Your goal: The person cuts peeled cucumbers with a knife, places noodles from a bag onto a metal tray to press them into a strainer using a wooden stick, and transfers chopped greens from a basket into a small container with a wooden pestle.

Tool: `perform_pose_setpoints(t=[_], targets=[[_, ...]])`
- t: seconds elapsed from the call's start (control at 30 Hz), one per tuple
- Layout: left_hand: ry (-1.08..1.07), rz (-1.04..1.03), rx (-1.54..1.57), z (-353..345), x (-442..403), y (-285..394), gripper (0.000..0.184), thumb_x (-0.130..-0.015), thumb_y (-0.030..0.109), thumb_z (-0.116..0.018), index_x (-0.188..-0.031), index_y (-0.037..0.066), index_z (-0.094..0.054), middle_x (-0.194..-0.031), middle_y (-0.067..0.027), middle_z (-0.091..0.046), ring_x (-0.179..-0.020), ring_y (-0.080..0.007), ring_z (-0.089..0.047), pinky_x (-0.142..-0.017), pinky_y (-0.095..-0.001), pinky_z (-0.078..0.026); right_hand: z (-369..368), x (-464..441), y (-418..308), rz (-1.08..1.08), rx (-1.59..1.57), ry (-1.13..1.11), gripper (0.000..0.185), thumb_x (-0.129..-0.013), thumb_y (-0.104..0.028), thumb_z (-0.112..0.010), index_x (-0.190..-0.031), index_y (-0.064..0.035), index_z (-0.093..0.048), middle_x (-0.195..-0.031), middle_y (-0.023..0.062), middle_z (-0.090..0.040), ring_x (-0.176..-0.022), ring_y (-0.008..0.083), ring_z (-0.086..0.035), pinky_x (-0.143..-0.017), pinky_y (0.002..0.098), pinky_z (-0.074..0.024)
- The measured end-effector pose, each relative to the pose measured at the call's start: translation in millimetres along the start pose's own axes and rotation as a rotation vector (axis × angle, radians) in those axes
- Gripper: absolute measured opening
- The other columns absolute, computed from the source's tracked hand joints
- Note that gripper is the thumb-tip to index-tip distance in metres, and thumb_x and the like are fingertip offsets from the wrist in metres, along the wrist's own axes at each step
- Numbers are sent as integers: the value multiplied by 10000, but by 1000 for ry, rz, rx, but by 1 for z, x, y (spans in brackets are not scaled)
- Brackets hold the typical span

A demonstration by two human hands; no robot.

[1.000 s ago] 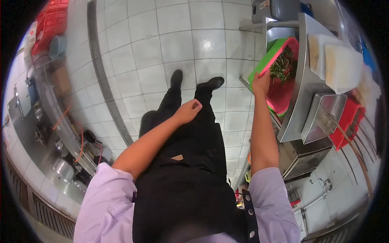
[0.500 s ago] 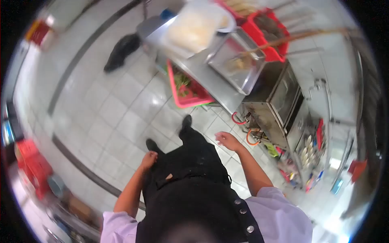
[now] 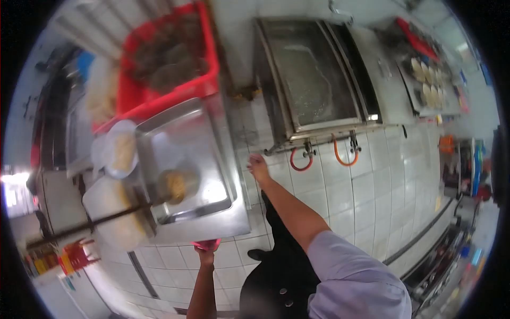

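Note:
My left hand (image 3: 206, 256) is low beside the front edge of the metal table (image 3: 239, 218). It meets the rim of a pink basket (image 3: 207, 244), most of which is hidden under the tabletop; the fingers look curled at the rim. My right hand (image 3: 258, 168) is held out past the table's right corner, holding nothing, fingers loosely apart. On the table lies a shiny metal tray (image 3: 212, 159). A long-handled skimmer (image 3: 106, 217) rests across it, its round head in the tray with yellowish pieces (image 3: 175, 186).
A red crate (image 3: 211, 58) with dark, blurred contents stands behind the tray. Left of the tray are a white plate (image 3: 123, 154) and a pale block or bag (image 3: 109, 212). A steel tank (image 3: 313, 85) of cloudy liquid has an orange hose (image 3: 345, 161) and a red hose (image 3: 302, 169) below.
My view has turned to the right and come closer to the table. My left hand has moved from my side to the pink basket's rim. The right hand remains empty.

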State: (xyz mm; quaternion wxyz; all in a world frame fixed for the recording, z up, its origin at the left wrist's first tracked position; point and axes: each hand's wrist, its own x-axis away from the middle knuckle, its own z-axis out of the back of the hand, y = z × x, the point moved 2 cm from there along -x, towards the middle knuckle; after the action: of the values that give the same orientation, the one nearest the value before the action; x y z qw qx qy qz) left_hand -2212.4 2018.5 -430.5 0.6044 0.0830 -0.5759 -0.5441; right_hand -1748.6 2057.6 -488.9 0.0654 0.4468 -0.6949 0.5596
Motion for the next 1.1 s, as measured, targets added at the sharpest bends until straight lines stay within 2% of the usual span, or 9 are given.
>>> perform_pose_setpoints(t=[0.07, 0.17, 0.3, 0.47, 0.73, 0.8, 0.9, 1.0, 1.1], targets=[[197, 597, 164, -4, 13, 75, 656, -898, 279, -727, -1443, 253, -363, -1406, -7, -502, -1310, -227, -485, -1008, -490, -405, -52, -28, -12, 116, 227, 134, 351, -1002, -264, -620, -1262, -33, -576, -1104, 112, -649, -968, 201, -627, -818, 322, -518], [81, 584, 149, 20, 12, 56, 488, -944, 406, -646, -1362, 272, -432, -1276, -16, -574, -1185, -219, -578, -957, -475, -452, -110, -56, -37, 300, 494, 189, 636, -962, -490, -626, -1357, 3, -555, -1319, 257, -588, -1148, 378, -615, -990, 417, -483], [114, 618, 186, 27, 10, 43, 461, -966, 514, -573, -1326, 245, -474, -1161, -12, -626, -994, -200, -643, -900, -427, -490, -172, -132, 26, 274, -73, -84, 537, -1036, -417, -504, -1361, 7, -554, -1243, 191, -664, -1108, 364, -640, -979, 435, -490], [177, 607, 143, 17, 20, 46, 393, -961, 480, -608, -1251, 223, -546, -1063, 6, -635, -915, -167, -617, -835, -396, -497, -201, -102, -42, -11, -449, -314, 415, -1046, -331, -461, -1228, 9, -615, -1098, 180, -707, -1012, 366, -679, -900, 459, -529], [111, 649, 170, 10, 33, 37, 248, -955, 461, -626, -1097, 259, -607, -876, 71, -597, -699, -95, -535, -598, -279, -424, -199, -120, -21, 10, 12, -259, 357, -1012, -307, -509, -1121, 12, -624, -1061, 221, -704, -974, 408, -685, -865, 485, -540], [159, 688, 235, 11, 37, 36, 142, -956, 419, -609, -1007, 287, -597, -813, 103, -553, -609, -67, -444, -520, -219, -299, -191, -118, -16, 37, 267, -173, 344, -1003, -301, -520, -1095, 13, -627, -1052, 231, -703, -964, 418, -686, -856, 492, -543], [107, 686, 372, 17, 46, 40, 160, -916, 228, -638, -1074, 214, -626, -826, 63, -564, -645, -92, -470, -532, -247, -360, -170, -104, -11, 55, 672, -23, 326, -990, -291, -538, -1055, 15, -630, -1038, 247, -702, -950, 434, -688, -843, 502, -547], [-45, 410, 63, 17, 57, 30, 203, -944, 392, -649, -1000, 204, -597, -751, 72, -466, -601, -80, -403, -488, -257, -290, -142, -73, -12, 46, 840, 72, 311, -977, -282, -556, -1015, 16, -634, -1024, 262, -701, -936, 449, -690, -830, 512, -552], [-23, 482, 60, 15, 58, 26, 165, -973, 341, -594, -1021, 184, -598, -776, 53, -492, -620, -93, -418, -516, -266, -305, -108, -30, -21, 11, 843, 41, 412, -919, -309, -651, -1110, 53, -599, -1032, 307, -682, -978, 478, -667, -855, 530, -538]])
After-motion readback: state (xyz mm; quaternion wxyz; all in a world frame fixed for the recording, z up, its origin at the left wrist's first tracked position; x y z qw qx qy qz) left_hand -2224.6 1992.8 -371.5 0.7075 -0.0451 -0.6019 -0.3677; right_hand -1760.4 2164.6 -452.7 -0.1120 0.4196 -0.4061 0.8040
